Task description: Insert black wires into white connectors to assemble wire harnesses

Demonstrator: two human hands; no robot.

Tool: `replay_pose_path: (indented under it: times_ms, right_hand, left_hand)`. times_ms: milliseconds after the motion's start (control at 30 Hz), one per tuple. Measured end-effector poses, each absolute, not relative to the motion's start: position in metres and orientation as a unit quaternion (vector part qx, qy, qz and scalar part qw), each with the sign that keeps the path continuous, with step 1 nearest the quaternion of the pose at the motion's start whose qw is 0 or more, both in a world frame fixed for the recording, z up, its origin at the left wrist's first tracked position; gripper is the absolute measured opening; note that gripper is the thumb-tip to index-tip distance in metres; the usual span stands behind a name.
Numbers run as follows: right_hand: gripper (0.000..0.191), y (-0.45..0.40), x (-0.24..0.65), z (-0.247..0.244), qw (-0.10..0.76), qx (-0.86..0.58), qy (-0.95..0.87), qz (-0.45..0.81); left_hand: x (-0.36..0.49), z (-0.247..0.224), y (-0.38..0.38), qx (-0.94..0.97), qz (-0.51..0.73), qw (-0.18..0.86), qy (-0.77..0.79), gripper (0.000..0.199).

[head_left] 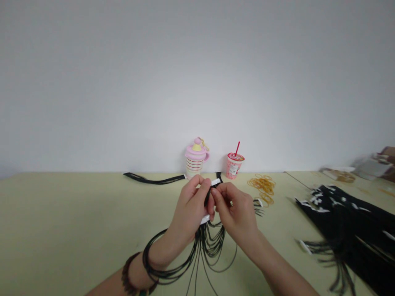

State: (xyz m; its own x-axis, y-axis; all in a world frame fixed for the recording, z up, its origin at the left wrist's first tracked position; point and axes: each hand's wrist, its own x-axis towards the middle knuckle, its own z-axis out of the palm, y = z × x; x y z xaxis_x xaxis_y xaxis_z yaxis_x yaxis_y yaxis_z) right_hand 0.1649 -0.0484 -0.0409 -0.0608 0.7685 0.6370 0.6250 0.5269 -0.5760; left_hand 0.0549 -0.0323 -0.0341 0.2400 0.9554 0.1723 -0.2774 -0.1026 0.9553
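Note:
My left hand [189,210] and my right hand [236,209] meet at the middle of the pale yellow table [77,230], pinching a bundle of thin black cords [209,195]. A white paper band [215,181] shows above my fingers, and another white strip [205,219] shows below them. Long cord loops [210,246] hang down from the bundle, and several wrap around my left wrist [152,263]. A dark beaded bracelet [131,273] sits further up that arm.
A heap of banded black cord bundles [345,222] lies at the right. Loose orange rubber bands [262,187] are beyond my right hand. Another black cord bundle [154,179] lies along the far edge, near a pink cupcake-shaped container [196,158] and a pink cup with a red straw [234,165].

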Motion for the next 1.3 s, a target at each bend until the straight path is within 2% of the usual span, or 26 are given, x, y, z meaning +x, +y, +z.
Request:
replay_pose_path:
  times_ms: [267,433,700,933,1000,1100,1200,1300]
  right_hand:
    - [0.017,-0.049,0.166,-0.040,0.516,-0.456,-0.720,0.089]
    - [0.009,-0.050,0.169,-0.039,0.484,-0.468,-0.725,0.141]
    - [0.007,-0.052,0.165,-0.044,0.437,-0.461,-0.767,0.089]
    - [0.005,-0.061,0.162,-0.039,0.416,-0.448,-0.783,0.117]
    - [0.005,-0.071,0.159,-0.035,0.396,-0.422,-0.797,0.173]
    - [0.009,-0.085,0.155,-0.032,0.321,-0.402,-0.826,0.229]
    - [0.012,-0.086,0.151,-0.037,0.277,-0.435,-0.839,0.176]
    - [0.017,-0.077,0.147,-0.046,0.271,-0.446,-0.844,0.125]
  left_hand:
    - [0.056,-0.031,-0.032,0.507,0.529,0.611,0.301,0.028]
    - [0.039,-0.016,-0.021,0.465,0.542,0.644,0.276,0.024]
    - [-0.024,0.014,-0.001,0.372,0.707,0.560,0.218,0.025]
    - [-0.025,0.017,-0.002,0.348,0.729,0.552,0.210,0.027]
    - [-0.014,0.011,-0.002,0.356,0.715,0.562,0.218,0.026]
    - [0.000,0.004,-0.003,0.361,0.691,0.581,0.234,0.024]
    - [0.005,0.002,-0.004,0.359,0.677,0.594,0.244,0.024]
    - [0.003,0.005,-0.007,0.360,0.685,0.584,0.246,0.024]
